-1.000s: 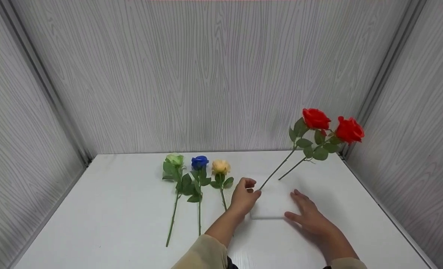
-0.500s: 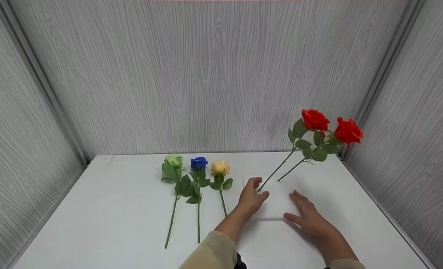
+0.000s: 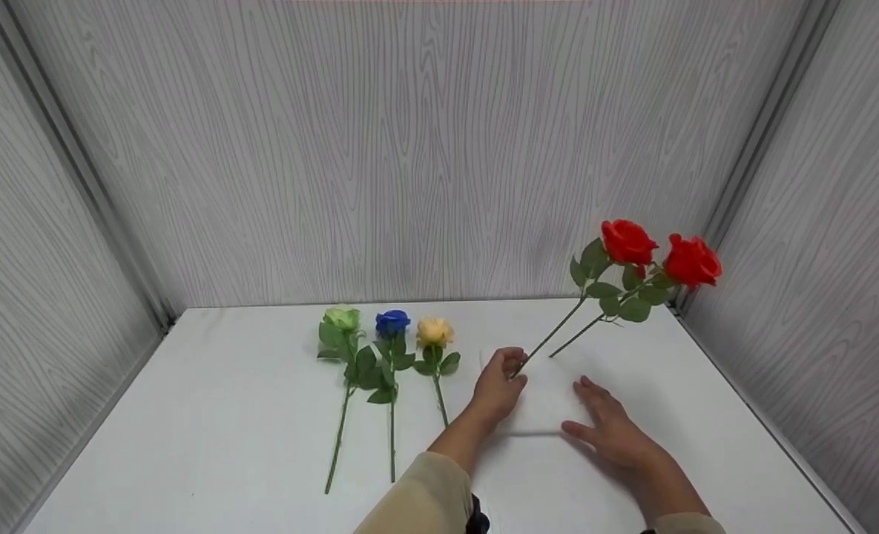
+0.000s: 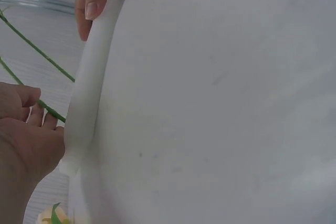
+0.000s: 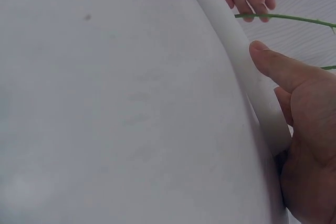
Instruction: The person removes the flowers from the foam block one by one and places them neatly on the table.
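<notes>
My left hand (image 3: 498, 389) grips the lower stem of a red rose (image 3: 628, 242), just above a white block (image 3: 541, 415). That stem leans up to the right, its lower end at the block. A second red rose (image 3: 693, 262) leans the same way, its stem end also at the block, with no hand on it. My right hand (image 3: 613, 429) rests at the block's right side, fingers spread; in the right wrist view its thumb (image 5: 273, 64) lies against the block (image 5: 252, 80). Where the stems meet the block is hard to see.
A green rose (image 3: 343, 319), a blue rose (image 3: 392, 323) and a yellow rose (image 3: 435, 331) lie side by side on the white table (image 3: 224, 415), left of the block. Grey wood-grain panels (image 3: 409, 148) enclose the table at the back and both sides.
The left fingers loosened from the red rose's stem half a second ago, moved slightly right, and now close round it again. The right hand and block stay nearly still.
</notes>
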`<state>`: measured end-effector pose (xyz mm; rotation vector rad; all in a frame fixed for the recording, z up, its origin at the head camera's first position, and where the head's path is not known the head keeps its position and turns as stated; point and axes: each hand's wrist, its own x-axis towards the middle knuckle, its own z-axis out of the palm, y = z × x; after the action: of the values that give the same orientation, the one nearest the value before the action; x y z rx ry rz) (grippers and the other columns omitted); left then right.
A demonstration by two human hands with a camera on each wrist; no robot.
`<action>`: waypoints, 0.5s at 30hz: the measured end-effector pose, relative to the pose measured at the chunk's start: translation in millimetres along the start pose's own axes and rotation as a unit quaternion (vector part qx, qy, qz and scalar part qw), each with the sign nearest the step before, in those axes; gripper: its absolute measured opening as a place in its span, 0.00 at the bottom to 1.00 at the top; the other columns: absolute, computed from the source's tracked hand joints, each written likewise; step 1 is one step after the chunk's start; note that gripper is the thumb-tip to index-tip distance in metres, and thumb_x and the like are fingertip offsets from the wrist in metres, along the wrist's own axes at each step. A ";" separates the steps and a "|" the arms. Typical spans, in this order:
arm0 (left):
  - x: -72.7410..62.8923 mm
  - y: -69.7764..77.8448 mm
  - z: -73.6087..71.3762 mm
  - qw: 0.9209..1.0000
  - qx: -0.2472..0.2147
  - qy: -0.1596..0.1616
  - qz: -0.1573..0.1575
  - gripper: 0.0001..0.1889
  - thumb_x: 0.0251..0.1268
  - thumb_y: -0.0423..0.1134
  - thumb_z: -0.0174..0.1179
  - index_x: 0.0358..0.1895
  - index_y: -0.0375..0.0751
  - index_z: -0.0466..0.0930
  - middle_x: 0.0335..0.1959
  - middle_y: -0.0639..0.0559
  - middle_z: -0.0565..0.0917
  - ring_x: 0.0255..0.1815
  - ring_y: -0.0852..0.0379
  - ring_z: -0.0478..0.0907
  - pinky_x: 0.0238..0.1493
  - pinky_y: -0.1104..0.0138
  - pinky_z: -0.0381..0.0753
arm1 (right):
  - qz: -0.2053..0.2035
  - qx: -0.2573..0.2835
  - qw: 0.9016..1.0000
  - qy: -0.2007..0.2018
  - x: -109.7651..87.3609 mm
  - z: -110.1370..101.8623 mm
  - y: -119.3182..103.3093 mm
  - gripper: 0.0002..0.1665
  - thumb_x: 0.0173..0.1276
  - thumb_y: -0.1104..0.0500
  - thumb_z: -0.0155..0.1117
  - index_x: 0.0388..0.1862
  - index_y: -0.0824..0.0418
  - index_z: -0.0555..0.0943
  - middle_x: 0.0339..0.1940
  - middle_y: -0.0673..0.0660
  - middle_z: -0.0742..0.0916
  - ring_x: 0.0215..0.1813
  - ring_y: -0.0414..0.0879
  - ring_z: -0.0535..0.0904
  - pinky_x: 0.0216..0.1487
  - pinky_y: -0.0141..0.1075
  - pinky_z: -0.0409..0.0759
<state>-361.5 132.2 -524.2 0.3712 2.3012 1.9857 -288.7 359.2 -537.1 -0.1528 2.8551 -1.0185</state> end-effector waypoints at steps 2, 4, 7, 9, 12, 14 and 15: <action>0.7 -0.3 1.0 1.000 -0.008 0.006 0.004 0.21 0.77 0.27 0.60 0.70 0.36 0.76 0.68 0.44 0.86 0.74 0.46 0.80 0.80 0.51 0.76 | 0.004 0.005 1.000 -0.003 0.1 -0.1 0.5 0.55 0.79 0.37 0.66 0.90 0.63 0.54 0.93 0.66 0.52 0.92 0.71 0.41 0.91 0.67 0.44; 0.6 -0.2 1.9 1.000 -0.016 0.013 0.003 0.20 0.76 0.28 0.62 0.68 0.35 0.78 0.65 0.43 0.87 0.71 0.47 0.82 0.78 0.52 0.78 | 0.013 0.017 1.000 -0.010 0.5 -0.2 1.1 0.56 0.79 0.37 0.66 0.91 0.61 0.53 0.93 0.64 0.51 0.92 0.69 0.39 0.91 0.67 0.42; -0.3 0.9 3.1 1.000 -0.018 0.025 0.003 0.17 0.76 0.30 0.65 0.64 0.36 0.82 0.61 0.43 0.88 0.65 0.50 0.85 0.73 0.55 0.82 | 0.031 0.044 0.998 -0.020 1.4 -1.1 1.7 0.57 0.78 0.37 0.67 0.92 0.57 0.51 0.94 0.60 0.49 0.93 0.66 0.36 0.91 0.66 0.38; -1.0 2.1 3.6 0.999 -0.019 0.031 0.000 0.15 0.76 0.31 0.66 0.61 0.37 0.84 0.59 0.43 0.89 0.62 0.53 0.85 0.70 0.57 0.83 | 0.035 0.053 0.998 -0.024 2.2 -1.9 2.3 0.59 0.77 0.36 0.68 0.92 0.56 0.50 0.94 0.60 0.48 0.93 0.65 0.34 0.91 0.67 0.37; -1.7 2.7 4.2 0.999 -0.020 0.038 -0.006 0.12 0.76 0.32 0.66 0.58 0.39 0.86 0.58 0.41 0.89 0.58 0.57 0.85 0.68 0.59 0.83 | 0.028 0.049 0.998 -0.025 2.6 -1.9 3.4 0.59 0.77 0.36 0.68 0.92 0.58 0.50 0.94 0.61 0.48 0.93 0.66 0.35 0.91 0.67 0.37; -1.9 2.6 4.6 0.999 -0.017 0.041 -0.008 0.11 0.76 0.33 0.66 0.57 0.41 0.87 0.58 0.40 0.90 0.56 0.59 0.85 0.66 0.59 0.83 | 0.027 0.049 0.998 -0.026 2.5 -1.8 3.9 0.59 0.77 0.36 0.68 0.92 0.58 0.50 0.94 0.61 0.48 0.93 0.67 0.35 0.91 0.67 0.37; -2.1 2.4 4.8 0.999 -0.016 0.042 -0.010 0.10 0.76 0.33 0.66 0.56 0.42 0.87 0.58 0.40 0.90 0.55 0.59 0.85 0.66 0.60 0.83 | 0.031 0.050 0.998 -0.027 2.3 -1.7 3.8 0.59 0.77 0.36 0.68 0.92 0.58 0.51 0.94 0.61 0.48 0.93 0.67 0.35 0.91 0.67 0.37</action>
<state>-358.1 136.7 -522.8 0.2664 2.3096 2.0651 -291.4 362.9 -538.3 -0.0830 2.7347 -1.1253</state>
